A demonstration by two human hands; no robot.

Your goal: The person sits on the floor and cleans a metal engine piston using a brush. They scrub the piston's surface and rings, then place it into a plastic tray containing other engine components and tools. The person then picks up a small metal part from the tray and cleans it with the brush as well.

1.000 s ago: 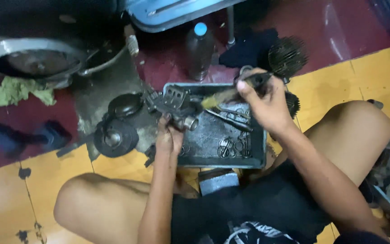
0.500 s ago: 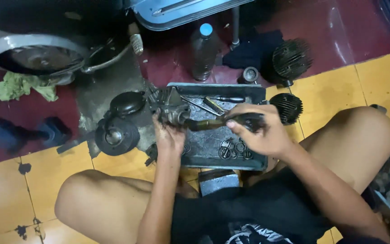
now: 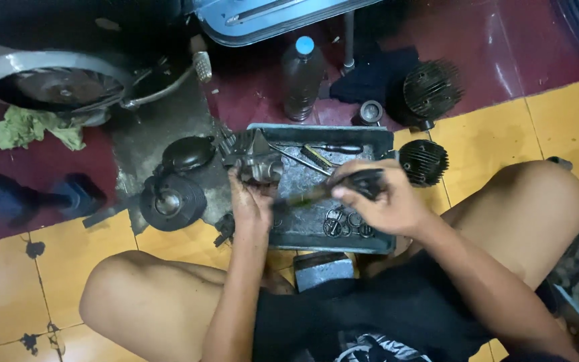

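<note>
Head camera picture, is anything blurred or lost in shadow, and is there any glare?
Head view: the right hand and its brush are smeared by motion; the left hand on the metal engine part is sharper; the top left under the scooter sinks into shadow; faint glare on the red floor.

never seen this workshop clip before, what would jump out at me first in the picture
First, the two greasy hands at the centre: the left hand grips a grimy grey metal engine part over the shallow grey metal tray, while the right hand holds a dark-handled brush toward it. Next, two black finned metal cylinders sit on the floor right of the tray, and a clear plastic bottle with a blue cap stands behind it.
</note>
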